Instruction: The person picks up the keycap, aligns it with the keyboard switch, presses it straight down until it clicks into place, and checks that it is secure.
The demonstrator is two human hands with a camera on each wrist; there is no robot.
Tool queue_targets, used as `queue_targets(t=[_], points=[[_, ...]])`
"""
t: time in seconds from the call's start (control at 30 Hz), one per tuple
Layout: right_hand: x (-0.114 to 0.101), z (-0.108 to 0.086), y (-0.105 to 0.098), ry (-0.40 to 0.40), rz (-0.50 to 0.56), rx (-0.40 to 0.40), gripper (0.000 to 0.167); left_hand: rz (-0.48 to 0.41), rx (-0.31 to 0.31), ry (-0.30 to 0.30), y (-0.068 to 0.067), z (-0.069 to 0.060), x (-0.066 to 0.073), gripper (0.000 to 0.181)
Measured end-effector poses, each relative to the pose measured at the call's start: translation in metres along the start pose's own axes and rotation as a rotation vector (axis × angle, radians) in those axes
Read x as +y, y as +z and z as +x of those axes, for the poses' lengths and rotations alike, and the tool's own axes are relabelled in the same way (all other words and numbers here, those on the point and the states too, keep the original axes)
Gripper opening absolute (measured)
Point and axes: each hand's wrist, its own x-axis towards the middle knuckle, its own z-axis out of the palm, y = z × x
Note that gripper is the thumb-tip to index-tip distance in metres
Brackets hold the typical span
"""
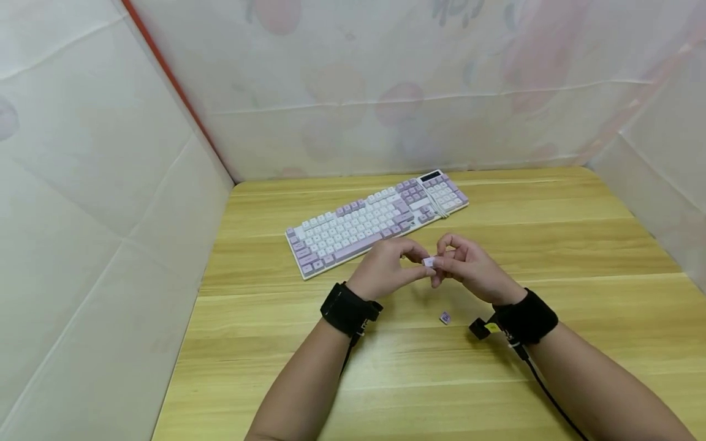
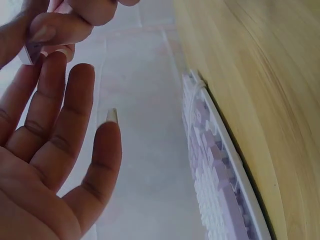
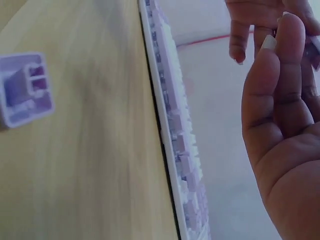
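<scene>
In the head view, both hands meet in front of the keyboard (image 1: 353,229), raised off the table. A small pale purple keycap (image 1: 428,261) is between their fingertips. My left hand (image 1: 386,266) pinches the keycap from the left with thumb and finger; its other fingers extend loosely in the left wrist view. From the right, my right hand (image 1: 471,269) pinches the same keycap, its fingers partly covering it. A second purple keycap (image 1: 445,318) lies on the table below the hands. The right wrist view shows that loose keycap (image 3: 25,90) with its hollow underside and stem facing up.
The white and purple keyboard sits at an angle on the wood-grain table (image 1: 248,343), with a bundled white cable (image 1: 434,199) across its right part. Patterned white sheets (image 1: 342,92) hang behind and at the sides. Black straps with camera cables circle both wrists.
</scene>
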Motion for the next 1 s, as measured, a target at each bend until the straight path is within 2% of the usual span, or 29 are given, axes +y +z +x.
queue_targets(t=[0.1, 0.17, 0.3, 0.4, 0.47, 0.53, 0.63, 0.77, 1.0], points=[[0.006, -0.001, 0.001, -0.048, -0.213, 0.042, 0.021, 0.045, 0.005, -0.047, 0.002, 0.0, -0.001, 0.016], [0.01, -0.002, 0.002, -0.113, -0.428, 0.074, 0.031, 0.061, 0.011, -0.088, 0.002, 0.0, -0.002, 0.016], [0.014, 0.001, 0.005, -0.39, -0.858, 0.093, 0.044, 0.036, 0.025, -0.173, 0.002, -0.001, -0.004, 0.013], [0.014, 0.008, 0.007, -0.649, -1.136, 0.113, 0.033, -0.038, 0.031, -0.214, 0.002, -0.001, -0.008, 0.011], [0.013, 0.013, 0.009, -0.778, -1.267, 0.118, 0.026, -0.093, 0.038, -0.237, 0.004, -0.001, -0.012, 0.01], [0.013, 0.017, 0.009, -0.87, -1.339, 0.112, 0.025, -0.136, 0.046, -0.258, 0.005, -0.001, -0.015, 0.011], [0.014, 0.022, 0.009, -0.925, -1.395, 0.095, 0.025, -0.165, 0.064, -0.298, 0.006, -0.001, -0.02, 0.011], [0.018, 0.029, 0.008, -0.927, -1.413, 0.086, 0.023, -0.17, 0.086, -0.323, 0.005, -0.002, -0.023, 0.011], [0.022, 0.042, 0.001, -0.91, -1.436, 0.107, 0.031, -0.211, 0.1, -0.366, 0.003, -0.001, -0.027, 0.014]])
